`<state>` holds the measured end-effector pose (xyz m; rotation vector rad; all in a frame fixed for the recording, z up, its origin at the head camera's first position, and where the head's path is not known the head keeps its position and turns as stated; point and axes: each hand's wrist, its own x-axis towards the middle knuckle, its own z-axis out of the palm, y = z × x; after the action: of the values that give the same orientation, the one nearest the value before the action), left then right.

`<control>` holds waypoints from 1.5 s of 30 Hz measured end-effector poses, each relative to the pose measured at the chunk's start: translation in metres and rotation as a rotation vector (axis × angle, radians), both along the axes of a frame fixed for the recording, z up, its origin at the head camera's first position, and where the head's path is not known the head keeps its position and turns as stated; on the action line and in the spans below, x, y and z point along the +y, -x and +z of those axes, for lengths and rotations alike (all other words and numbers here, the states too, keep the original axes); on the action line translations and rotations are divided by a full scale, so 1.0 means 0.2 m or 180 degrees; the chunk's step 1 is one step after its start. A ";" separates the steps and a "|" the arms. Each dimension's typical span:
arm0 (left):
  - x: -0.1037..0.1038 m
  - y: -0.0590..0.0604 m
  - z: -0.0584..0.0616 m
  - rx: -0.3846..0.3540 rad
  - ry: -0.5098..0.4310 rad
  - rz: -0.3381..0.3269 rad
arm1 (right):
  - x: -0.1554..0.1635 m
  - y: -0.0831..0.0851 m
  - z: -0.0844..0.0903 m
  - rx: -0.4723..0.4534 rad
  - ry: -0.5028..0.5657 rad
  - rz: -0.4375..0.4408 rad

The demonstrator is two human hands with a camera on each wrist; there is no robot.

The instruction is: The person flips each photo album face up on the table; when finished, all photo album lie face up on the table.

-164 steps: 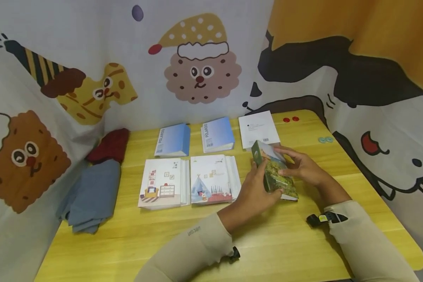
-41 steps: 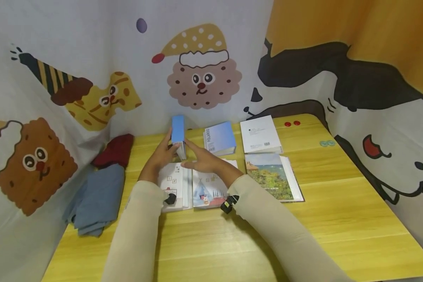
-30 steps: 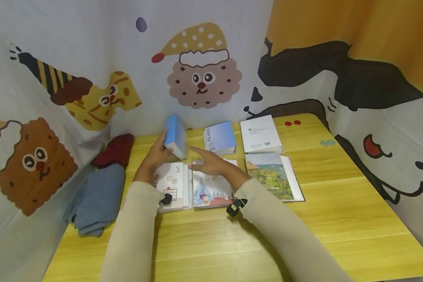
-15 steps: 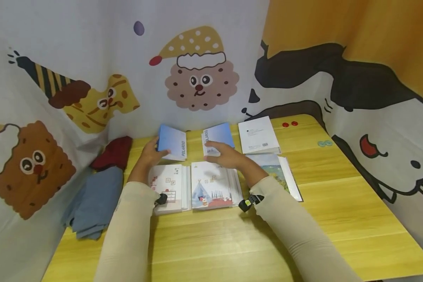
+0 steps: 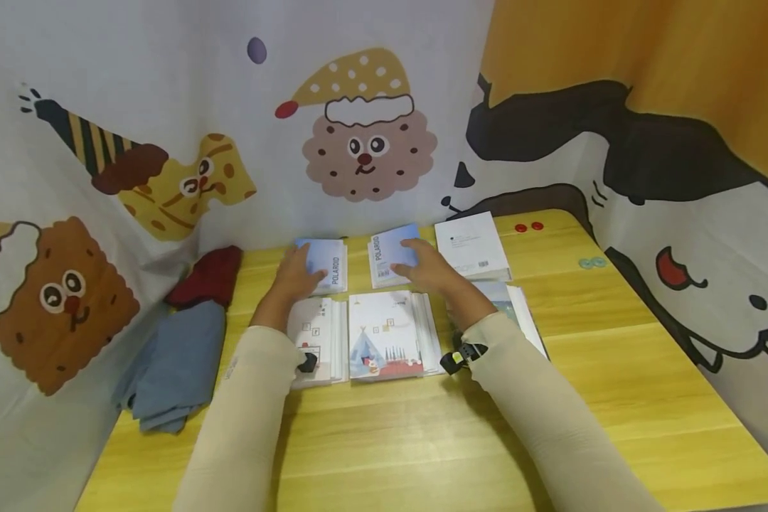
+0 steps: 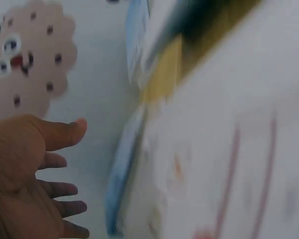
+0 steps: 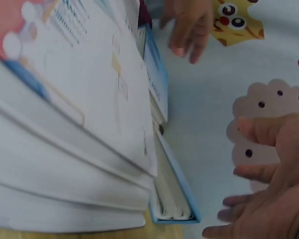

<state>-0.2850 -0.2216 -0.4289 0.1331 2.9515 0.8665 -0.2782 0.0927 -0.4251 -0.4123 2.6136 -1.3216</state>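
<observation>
A pale blue album marked POLAROID [image 5: 335, 257] lies on the table at the back left, its lettering along the right side. My left hand [image 5: 296, 274] is over its left part; in the left wrist view the fingers [image 6: 67, 206] are spread and nearly straight, apart from the album. A second blue POLAROID album [image 5: 385, 257] lies to the right. Over its right side is my right hand [image 5: 427, 267]; the right wrist view shows its fingers [image 7: 256, 173] extended, with a gap between them and the album's blue cover [image 7: 182, 177].
In front lie a white album with a furniture drawing [image 5: 310, 320], another with a tent drawing [image 5: 384, 334] and a landscape-cover album [image 5: 502, 295]. A white book [image 5: 472, 245] lies behind. Grey-blue cloth [image 5: 179, 363] and dark red cloth [image 5: 208, 277] lie left; red buttons [image 5: 528, 227] sit far right.
The landscape album, earlier in both hands, lies at front right. The left POLAROID album went from upright to flat, lettering now at its right. My right hand moved right to the second one.
</observation>
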 end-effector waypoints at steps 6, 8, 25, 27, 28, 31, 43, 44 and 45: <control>0.26 -0.03 0.04 -0.0156 -0.0316 -0.0330 | 0.04 0.04 -0.03 -0.0597 -0.0009 -0.0321; 0.34 -0.03 0.04 -0.0354 -0.0457 -0.0424 | 0.04 0.04 -0.04 -0.0708 -0.0001 -0.0339; 0.60 -0.01 -0.06 -0.0761 -0.0640 -0.0659 | 0.06 0.06 -0.10 -0.0611 0.0358 -0.0490; 0.61 -0.01 -0.06 -0.0783 -0.0770 -0.0702 | 0.06 0.05 -0.09 -0.0504 0.0479 -0.0612; 0.61 -0.02 -0.06 -0.0817 -0.0864 -0.0726 | 0.05 0.04 -0.08 -0.0452 0.0545 -0.0656; 0.61 -0.02 -0.07 -0.0901 -0.1134 -0.0771 | 0.03 0.00 -0.04 -0.0258 0.0754 -0.0651; 0.59 0.02 -0.07 -0.0130 -0.2197 -0.0377 | -0.07 -0.05 -0.04 0.0303 0.0919 -0.0018; 0.59 0.03 -0.07 -0.0027 -0.2132 -0.0297 | -0.07 -0.05 -0.05 0.0300 0.0902 0.0020; 0.58 0.03 -0.06 0.0063 -0.2048 -0.0197 | -0.07 -0.05 -0.06 0.0281 0.0893 0.0062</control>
<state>-0.2906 -0.1057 -0.4415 0.2573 2.5471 1.7679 -0.2688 0.0789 -0.4374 -0.5471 2.4890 -1.7071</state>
